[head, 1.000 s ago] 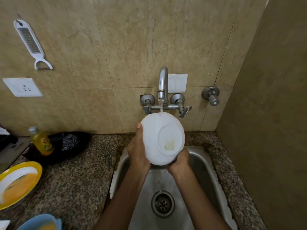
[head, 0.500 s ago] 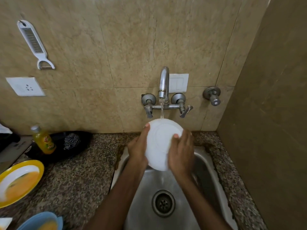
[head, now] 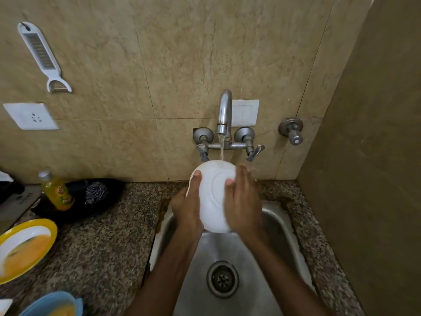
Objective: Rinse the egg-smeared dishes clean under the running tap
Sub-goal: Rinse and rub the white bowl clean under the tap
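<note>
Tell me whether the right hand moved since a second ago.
Yes. The right hand rose from under the white bowl toward the tap, now flat on the bowl's base.

Right hand [head: 242, 201] — from under the white bowl [head: 213, 195] up onto its base.

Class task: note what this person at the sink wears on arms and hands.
Nothing worn shows. The left forearm and right forearm are bare to the frame's edge, no sleeves in view. The left hand and right hand carry no gloves, and no ring, watch or bracelet is visible.
</note>
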